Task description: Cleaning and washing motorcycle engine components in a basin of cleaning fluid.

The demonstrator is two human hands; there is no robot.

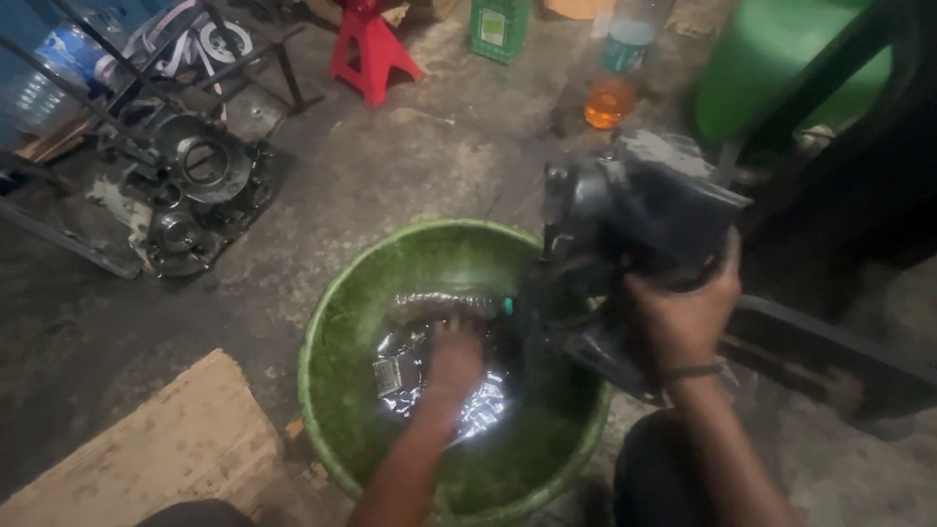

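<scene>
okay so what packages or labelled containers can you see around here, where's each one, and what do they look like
Green can: top centre on the floor, boxy, green with a pale label panel.
Clear bottle: top, right of the can, teal label band, orange liquid at the bottom.
Water bottle: top left behind the metal frame, clear, blue label.
No signs or screens in view.

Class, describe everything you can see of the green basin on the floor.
The green basin is round, looks like plastic, and stands upright on the grimy concrete floor. Its inner wall is stained dark. Dark, shiny liquid pools at the bottom, with small metal parts lying in it. The left hand reaches down into the liquid. The right hand holds a dark engine part over the right rim. A wooden board lies beside it.
</scene>
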